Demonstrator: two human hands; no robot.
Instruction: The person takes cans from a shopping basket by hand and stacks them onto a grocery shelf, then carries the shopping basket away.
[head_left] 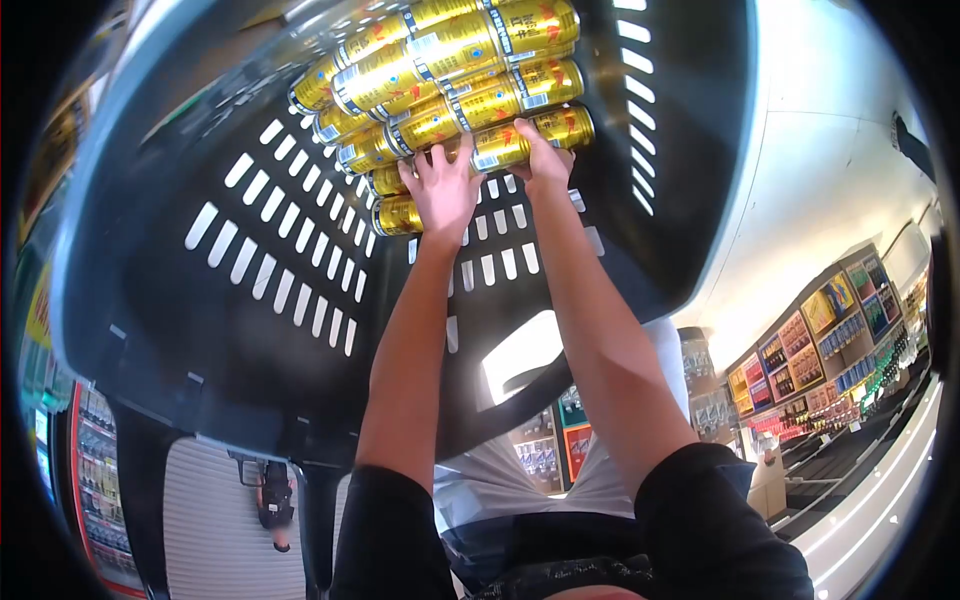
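Gold drink cans [465, 70] lie on their sides in stacked rows inside a black plastic basket [290, 390] with slotted walls. My right hand [545, 160] is closed around a gold can [565, 125] at the near side of the stack, its thumb on top. Beside it, my left hand [443, 190] has its fingers bent over the cans, against the left end of another gold can [500, 147]. Its fingertips partly cover the cans. A lower can [397, 215] shows to the left of my left wrist.
The basket's handle [520, 400] crosses below my forearms. Stocked store shelves [815, 335] stand on the right, and a red-framed drinks cooler [100, 490] at the far left. Another person [274, 500] appears upside down at the lower left, away from the basket.
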